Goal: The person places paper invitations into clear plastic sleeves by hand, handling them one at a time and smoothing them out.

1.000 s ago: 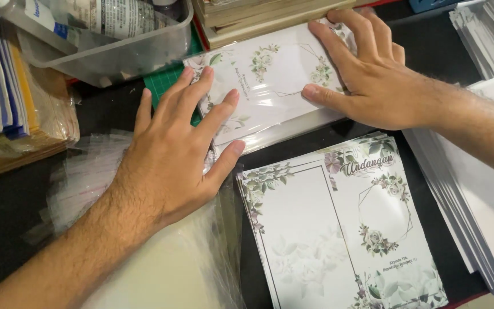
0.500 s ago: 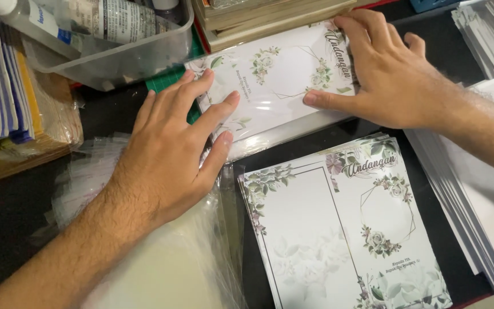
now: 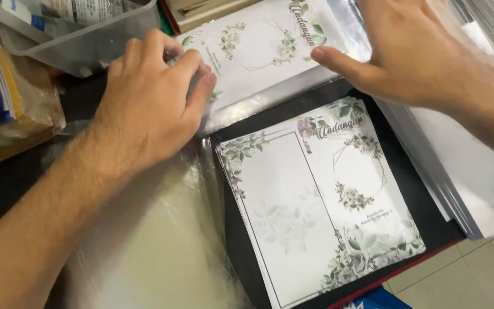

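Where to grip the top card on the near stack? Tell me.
Take the top card by its near right corner, coming from the right. The stack lies flat, its edges slightly fanned there, and that corner is free; clear sleeves crowd the left side.
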